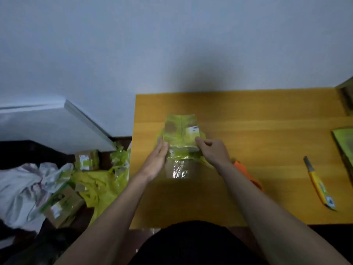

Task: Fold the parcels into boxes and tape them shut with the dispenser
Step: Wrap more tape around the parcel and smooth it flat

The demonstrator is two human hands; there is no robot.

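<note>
1. Parcel [180, 138]: a flattened brown cardboard piece wrapped in yellow-green translucent tape is seen lying on the wooden counter [248, 131], near its left edge and just in front of the person.
2. Glossy, crinkled tape is seen over most of its far half; a white label with dark print is stuck near its right far corner, and a round brownish patch shows through the tape on the left.
3. A bare brown cardboard flap with a strip of clear shiny tape down its middle is seen at the near end, between the two wrists.
4. Loose ragged tape ends are seen sticking out at both sides of the parcel.
5. The left hand [157, 159] is laid against the parcel's left side with straight fingers; its grip is released.
6. The right hand [212, 151] is curled at the parcel's right edge, thumb and fingers pinching the tape-covered board there.
7. An orange object [248, 175], mostly hidden by the right forearm, lies on the counter; what it is cannot be told.
8. A yellow utility knife [320, 185] lies well apart to the right.
9. On the floor at the left, small cardboard boxes [87, 159], torn yellow-green wrapping [99, 184] and a white plastic bag [23, 188] are seen.
</note>
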